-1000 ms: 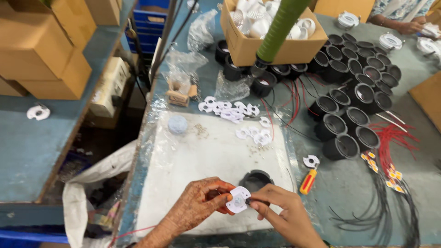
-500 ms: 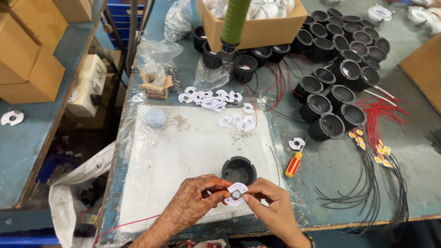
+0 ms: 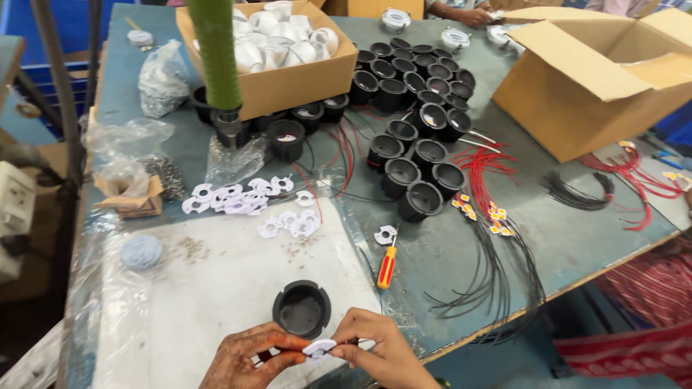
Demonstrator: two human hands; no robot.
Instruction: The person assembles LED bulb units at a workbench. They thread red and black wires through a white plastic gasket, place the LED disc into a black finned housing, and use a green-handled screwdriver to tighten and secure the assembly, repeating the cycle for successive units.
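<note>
Two hands meet at 6 o'clock in the view, both pinched on one small white disc (image 3: 319, 349): the left hand (image 3: 249, 356) grips its left edge with thumb and fingers closed on it, the right hand (image 3: 382, 353) closes on its right edge. Just above them, at 12 o'clock from the disc, a black round housing (image 3: 301, 310) stands open-side up on a pale sheet (image 3: 209, 288). The step in hand looks like readying the disc for that housing; the next move would call for lining it up over the cup and seating it flat. Going right across the blue-green surface (image 3: 577, 238): a clear bag of small parts (image 3: 162, 79) at 10 o'clock, a spread of more white discs (image 3: 245, 202), a green post (image 3: 216, 57) before a carton of white fittings (image 3: 274, 50) at 12 o'clock, a red-and-yellow screwdriver (image 3: 387, 266), rows of black housings (image 3: 414, 108), bundles of red and black wires (image 3: 490, 230), and an open brown carton (image 3: 591, 79) at 2 o'clock. Another person's hand (image 3: 468, 14) works at the far edge of the crowded workshop bench
</note>
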